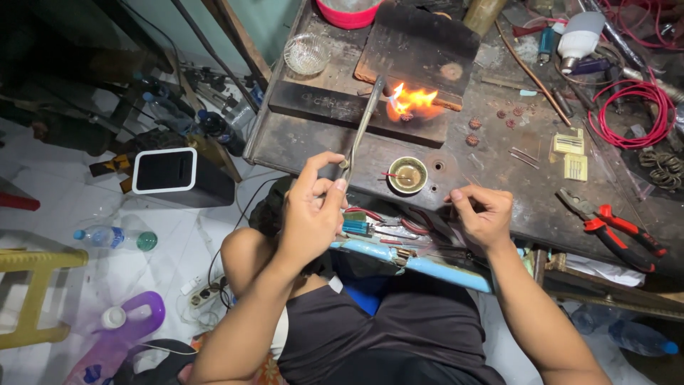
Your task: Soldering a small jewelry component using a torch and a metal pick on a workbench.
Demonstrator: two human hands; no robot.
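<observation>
Looking down from head height, the view shows a person seated at a dark, scorched metal tabletop (pixel 313 146) crowded with tools. The left hand (pixel 311 214) is closed around the handle of a long metal torch (pixel 362 128), thumb and fingers wrapped tight, with the tool angled up and away over the tabletop. At the torch tip an orange flame (pixel 413 101) burns against a dark block (pixel 417 46), licking a small coiled piece (pixel 407 116) that lies at the block's front edge.

The right hand (pixel 483 216) hovers low at the near edge of the tabletop, fingers curled and thumb pressed to forefinger; whether it pinches something thin cannot be told. Between the two hands, just beyond them, sits a small round brass dish (pixel 407 175) with a red stick resting across it.

Right of the flame, several small copper coils (pixel 473 123) are scattered. Further right lie two pale yellow cards (pixel 570 142), red-handled pliers (pixel 613 228) and a loop of red wire (pixel 634 114). A glass bowl (pixel 306 53) stands at the far left corner, and a red bowl (pixel 349 13) beyond it.

Under the tabletop edge a light blue tray (pixel 442 269) rests on the person's lap. On the white floor to the left stand a white-rimmed black box (pixel 165 171) and a plastic bottle (pixel 114 237).
</observation>
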